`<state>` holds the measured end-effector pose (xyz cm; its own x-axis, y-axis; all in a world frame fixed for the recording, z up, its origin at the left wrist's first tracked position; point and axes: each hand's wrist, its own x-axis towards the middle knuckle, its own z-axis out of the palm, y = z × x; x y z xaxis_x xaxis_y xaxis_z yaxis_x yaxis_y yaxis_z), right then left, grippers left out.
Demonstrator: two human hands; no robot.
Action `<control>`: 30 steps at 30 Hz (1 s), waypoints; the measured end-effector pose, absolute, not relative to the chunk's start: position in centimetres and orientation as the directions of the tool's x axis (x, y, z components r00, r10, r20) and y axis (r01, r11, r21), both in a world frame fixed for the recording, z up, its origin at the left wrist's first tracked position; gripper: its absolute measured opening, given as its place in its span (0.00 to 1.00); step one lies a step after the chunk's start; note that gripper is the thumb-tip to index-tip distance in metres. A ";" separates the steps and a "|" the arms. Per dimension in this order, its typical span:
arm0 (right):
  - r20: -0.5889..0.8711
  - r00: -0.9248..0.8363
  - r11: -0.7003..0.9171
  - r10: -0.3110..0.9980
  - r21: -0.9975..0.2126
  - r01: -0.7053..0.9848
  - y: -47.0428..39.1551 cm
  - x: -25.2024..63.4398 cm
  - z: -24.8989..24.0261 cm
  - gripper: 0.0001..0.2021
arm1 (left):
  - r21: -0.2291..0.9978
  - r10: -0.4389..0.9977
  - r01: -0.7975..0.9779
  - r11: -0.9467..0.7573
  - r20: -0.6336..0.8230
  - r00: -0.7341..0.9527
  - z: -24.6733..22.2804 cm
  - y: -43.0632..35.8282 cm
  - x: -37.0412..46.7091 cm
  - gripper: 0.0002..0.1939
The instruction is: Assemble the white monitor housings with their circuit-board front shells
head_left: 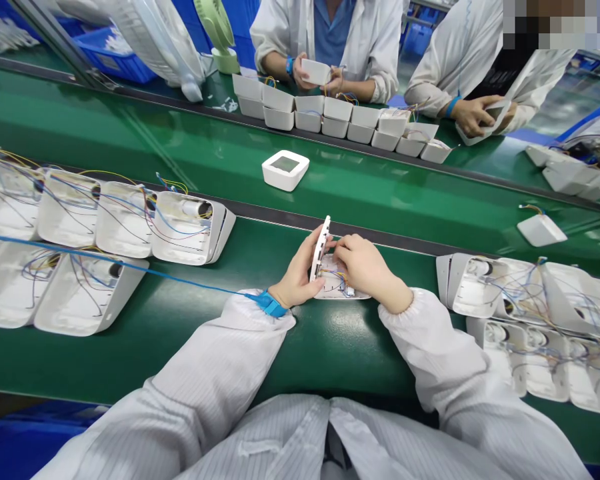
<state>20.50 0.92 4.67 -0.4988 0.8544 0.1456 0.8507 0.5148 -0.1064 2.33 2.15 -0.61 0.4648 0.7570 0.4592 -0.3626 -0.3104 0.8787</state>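
my left hand (300, 270) holds the white panel (321, 248) near its edge, a good place; it seems light, stiff; below my right fingers (345, 247), whose grip i cannot tell, wires (336, 274) look fragile.

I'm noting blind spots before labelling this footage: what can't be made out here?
All in the head view:
- What the fingertips of the right hand touch: hidden behind that hand.
- The outer face of the white panel in the left hand: turned away and covered by that hand.
- Any reading on the white device: too small.
- The leftmost open housings: cut off by the left edge.
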 end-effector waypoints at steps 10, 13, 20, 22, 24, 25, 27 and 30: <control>0.303 -0.444 0.532 0.843 -0.355 0.769 1.6 20.8 3.3 0.11 | 0.864 0.759 -0.380 -0.330 0.483 0.438 -1.1 2.2 2.4 0.41; 0.289 -0.441 0.525 0.850 -0.395 0.754 1.6 20.9 3.4 0.10 | 0.845 0.728 -0.389 -0.365 0.520 0.447 -1.3 2.4 2.4 0.41; 0.282 -0.420 0.506 0.862 -0.443 0.741 1.4 20.8 3.8 0.10 | 0.849 0.721 -0.367 -0.381 0.521 0.457 -1.5 2.5 2.4 0.43; 0.282 -0.416 0.502 0.865 -0.454 0.736 1.4 20.8 3.8 0.10 | 0.848 0.722 -0.370 -0.379 0.521 0.455 -1.6 2.6 2.4 0.43; 0.284 -0.411 0.499 0.866 -0.461 0.733 1.4 20.9 3.9 0.10 | 0.851 0.725 -0.364 -0.379 0.518 0.454 -1.8 2.6 2.4 0.43; 0.284 -0.409 0.498 0.867 -0.463 0.734 1.4 20.9 3.9 0.10 | 0.853 0.728 -0.358 -0.379 0.514 0.454 -1.9 2.6 2.3 0.43; 0.284 -0.408 0.497 0.868 -0.459 0.737 1.4 20.9 3.8 0.10 | 0.860 0.735 -0.347 -0.375 0.504 0.454 -2.1 2.7 2.3 0.43; 0.290 -0.407 0.499 0.866 -0.445 0.744 1.4 20.9 3.7 0.10 | 0.866 0.740 -0.355 -0.352 0.489 0.461 -2.2 2.7 2.4 0.42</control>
